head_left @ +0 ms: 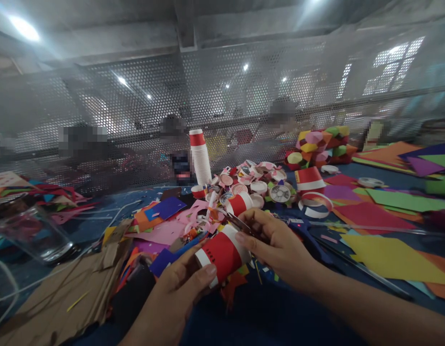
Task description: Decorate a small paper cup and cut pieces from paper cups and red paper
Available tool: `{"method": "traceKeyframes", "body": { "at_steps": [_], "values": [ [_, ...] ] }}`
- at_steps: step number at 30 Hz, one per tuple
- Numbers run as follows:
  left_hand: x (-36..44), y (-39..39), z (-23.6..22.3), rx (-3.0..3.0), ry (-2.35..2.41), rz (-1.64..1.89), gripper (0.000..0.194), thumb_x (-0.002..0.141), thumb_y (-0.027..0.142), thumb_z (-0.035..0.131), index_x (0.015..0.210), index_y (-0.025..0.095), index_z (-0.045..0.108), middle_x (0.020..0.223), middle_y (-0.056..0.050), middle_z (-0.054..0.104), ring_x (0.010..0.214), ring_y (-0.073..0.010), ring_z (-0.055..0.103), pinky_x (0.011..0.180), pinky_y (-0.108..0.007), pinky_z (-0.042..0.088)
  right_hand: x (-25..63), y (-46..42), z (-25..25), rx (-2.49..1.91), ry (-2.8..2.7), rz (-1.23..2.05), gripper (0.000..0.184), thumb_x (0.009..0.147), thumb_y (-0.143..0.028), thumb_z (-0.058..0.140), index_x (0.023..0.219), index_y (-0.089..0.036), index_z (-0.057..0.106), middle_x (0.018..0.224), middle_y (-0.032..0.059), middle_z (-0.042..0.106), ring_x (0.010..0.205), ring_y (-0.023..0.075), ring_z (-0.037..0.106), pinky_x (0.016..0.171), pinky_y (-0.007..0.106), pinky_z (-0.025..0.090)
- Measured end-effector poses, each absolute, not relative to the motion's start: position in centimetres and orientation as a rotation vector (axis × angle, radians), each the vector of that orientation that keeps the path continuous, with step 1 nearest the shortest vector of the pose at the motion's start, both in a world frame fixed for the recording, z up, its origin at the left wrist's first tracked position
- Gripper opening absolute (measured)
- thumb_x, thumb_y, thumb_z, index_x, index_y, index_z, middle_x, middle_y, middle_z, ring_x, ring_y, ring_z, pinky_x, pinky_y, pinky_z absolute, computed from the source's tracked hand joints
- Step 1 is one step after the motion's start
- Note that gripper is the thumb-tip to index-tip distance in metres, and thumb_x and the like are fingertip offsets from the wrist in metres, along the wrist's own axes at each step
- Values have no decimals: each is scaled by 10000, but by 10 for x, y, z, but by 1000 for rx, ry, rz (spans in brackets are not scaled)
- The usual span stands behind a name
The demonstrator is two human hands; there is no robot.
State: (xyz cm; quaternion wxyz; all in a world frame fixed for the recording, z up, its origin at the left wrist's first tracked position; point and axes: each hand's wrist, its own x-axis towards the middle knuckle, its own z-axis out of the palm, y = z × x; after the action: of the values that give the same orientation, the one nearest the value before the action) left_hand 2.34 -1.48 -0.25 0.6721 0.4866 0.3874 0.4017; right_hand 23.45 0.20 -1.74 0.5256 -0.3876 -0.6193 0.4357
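- Head view: a red-and-white paper cup [225, 254] lies on its side in the air above the worktop [89, 226], between the two hands, its long axis slanting from near left to far right.
- Scissors [244, 226] sit just beyond the cup's far-right end, blades pointing away and leftward, roughly crosswise to that axis; whether they touch the cup cannot be told.
- Left hand [179, 283] grips the cup's near end, thumb laid across the printed side, fingers curled beneath and behind, wrist rising from the lower edge.
- Right hand [282, 245], nearer the far end, grasps the scissors, thumb forward beside the cup's white band, forearm reaching in from the lower right.
- Behind them, another red-and-white cup [239, 203] lies before a heap of cup rings and discs [258, 187], with a tall cup stack [200, 158] to the left.
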Motion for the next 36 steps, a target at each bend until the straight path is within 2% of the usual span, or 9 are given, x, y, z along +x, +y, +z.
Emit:
{"method": "traceKeyframes", "body": {
  "at_steps": [4, 6, 9, 15, 21, 26, 31, 36],
  "values": [
    [23, -14, -6, 1077, 842, 931, 380, 882, 392, 772, 1242, 272, 748, 1322, -70, 731, 1230, -276, 660, 1038, -369, 538, 234, 2, -17, -948, -1459, 1026, 210, 940, -360, 649, 1056, -204, 569, 859, 2, 582, 737, 145, 517, 668, 280, 444],
    [22, -14, -7, 1062, 852, 925, 380, 897, 413, 751, 1243, 254, 740, 1358, -88, 707, 1221, -297, 662, 963, -381, 581, 234, 1, -17, -963, -1467, 1018, 209, 932, -364, 655, 1043, -210, 565, 825, -10, 567, 693, 137, 499, 620, 270, 424],
    [22, -13, -3, 1067, 889, 905, 378, 917, 404, 730, 1255, 234, 724, 1398, -107, 672, 1185, -306, 673, 839, -360, 618, 234, 1, -16, -957, -1485, 1008, 192, 930, -352, 656, 1024, -214, 562, 812, -17, 554, 694, 136, 497, 628, 273, 428],
    [25, -11, 0, 1086, 820, 953, 484, 916, 281, 740, 1384, 258, 616, 1399, -83, 665, 1251, -263, 645, 945, -320, 571, 235, 2, -15, -981, -1497, 957, 199, 924, -335, 659, 1027, -192, 568, 840, -6, 583, 702, 127, 517, 647, 273, 447],
    [25, -10, -3, 1053, 855, 1011, 467, 917, 279, 734, 1361, 257, 590, 1345, -77, 692, 1237, -249, 647, 954, -327, 546, 236, 0, -15, -972, -1487, 949, 180, 930, -327, 656, 1023, -202, 566, 857, -2, 595, 724, 130, 540, 663, 280, 463],
    [25, -7, -3, 1110, 873, 1075, 488, 847, 230, 783, 1303, 236, 611, 1269, -67, 727, 1168, -220, 667, 958, -307, 521, 234, -1, -15, -978, -1483, 917, 204, 926, -363, 676, 1024, -215, 575, 863, 0, 577, 679, 120, 507, 576, 259, 420],
    [25, -6, -4, 1126, 916, 1057, 520, 824, 247, 812, 1292, 220, 589, 1241, -69, 718, 1131, -224, 665, 943, -326, 526, 233, -3, -14, -1018, -1493, 905, 203, 936, -377, 666, 1018, -219, 569, 757, -35, 530, 534, 91, 391, 462, 258, 307],
    [26, -3, -2, 1223, 879, 1207, 443, 864, 248, 793, 1255, 223, 586, 1253, -59, 711, 1197, -203, 643, 1036, -310, 492, 231, -8, -14, -1080, -1470, 802, 175, 943, -377, 661, 978, -228, 578, 818, -5, 597, 611, 116, 486, 543, 276, 400]
  ]
}}
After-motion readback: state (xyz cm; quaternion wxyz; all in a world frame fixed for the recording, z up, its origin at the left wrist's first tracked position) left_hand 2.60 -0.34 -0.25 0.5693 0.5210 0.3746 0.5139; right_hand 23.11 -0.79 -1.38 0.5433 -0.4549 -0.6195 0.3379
